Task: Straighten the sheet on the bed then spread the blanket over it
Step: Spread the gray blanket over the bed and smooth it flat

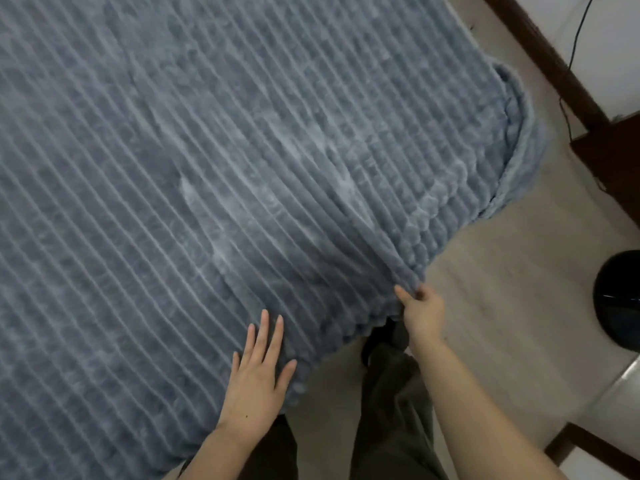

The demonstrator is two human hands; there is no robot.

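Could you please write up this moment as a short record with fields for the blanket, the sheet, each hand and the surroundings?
blanket: grey-blue, ribbed, spread out, creased toward the pinched edge
sheet: not visible
left hand: flat, fingers straight, resting on the blanket near its edge
right hand: pinches the blanket's edge
surroundings: beige floor; black round object at right
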